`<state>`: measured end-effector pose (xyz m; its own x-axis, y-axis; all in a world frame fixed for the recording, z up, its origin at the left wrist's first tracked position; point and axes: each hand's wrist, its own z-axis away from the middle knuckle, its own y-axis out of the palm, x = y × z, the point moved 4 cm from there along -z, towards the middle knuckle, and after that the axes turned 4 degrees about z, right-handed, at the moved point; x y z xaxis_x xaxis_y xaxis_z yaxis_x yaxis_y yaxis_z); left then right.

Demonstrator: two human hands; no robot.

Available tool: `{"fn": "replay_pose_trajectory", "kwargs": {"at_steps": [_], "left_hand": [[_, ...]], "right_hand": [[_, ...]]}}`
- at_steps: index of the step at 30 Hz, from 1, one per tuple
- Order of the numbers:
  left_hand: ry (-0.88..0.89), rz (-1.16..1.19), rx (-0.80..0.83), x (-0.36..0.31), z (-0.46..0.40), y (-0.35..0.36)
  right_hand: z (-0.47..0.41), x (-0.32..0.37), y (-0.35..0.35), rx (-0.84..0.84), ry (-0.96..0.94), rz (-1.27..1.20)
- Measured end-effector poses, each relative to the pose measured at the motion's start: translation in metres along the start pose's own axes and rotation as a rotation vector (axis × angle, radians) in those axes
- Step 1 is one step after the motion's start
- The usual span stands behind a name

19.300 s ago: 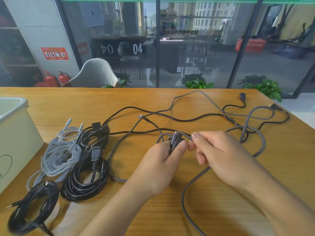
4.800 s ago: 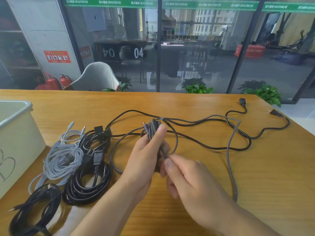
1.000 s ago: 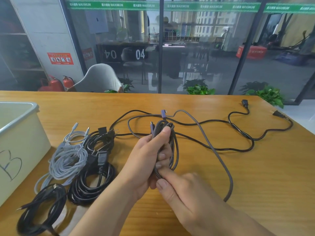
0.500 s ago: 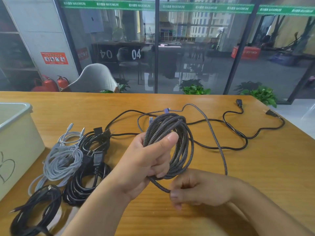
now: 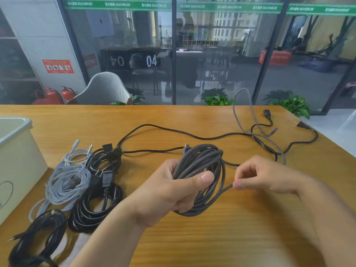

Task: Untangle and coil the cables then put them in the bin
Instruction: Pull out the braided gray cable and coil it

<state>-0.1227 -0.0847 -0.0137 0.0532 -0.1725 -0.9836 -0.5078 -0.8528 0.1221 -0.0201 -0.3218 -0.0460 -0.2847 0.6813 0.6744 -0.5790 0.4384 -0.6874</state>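
Braided grey cable (image 5: 200,170) sat mostly coiled at the frame's centre, gripped by the left hand (image 5: 169,191), thumb pressed across the loops. Right hand (image 5: 269,178), at three o'clock from the coil, pinched the free strand, whose tail swung up toward one o'clock. Bin (image 5: 17,151) stood at nine o'clock, beside three coiled bundles on the table (image 5: 231,237).
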Motion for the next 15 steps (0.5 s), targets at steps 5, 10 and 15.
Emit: {"fn": "replay_pose_trajectory", "kwargs": {"at_steps": [5,10,15], "left_hand": [[-0.060,-0.107,0.000,-0.001,0.003,-0.009],[-0.127,-0.171,0.027,0.006,0.000,-0.002],[-0.200,-0.302,-0.054,0.014,-0.003,0.000]], "right_hand": [[0.016,-0.016,-0.031,-0.294,0.099,0.079],[0.013,0.004,-0.028,-0.604,0.095,0.132],[0.017,0.043,-0.012,-0.943,-0.052,0.204]]}}
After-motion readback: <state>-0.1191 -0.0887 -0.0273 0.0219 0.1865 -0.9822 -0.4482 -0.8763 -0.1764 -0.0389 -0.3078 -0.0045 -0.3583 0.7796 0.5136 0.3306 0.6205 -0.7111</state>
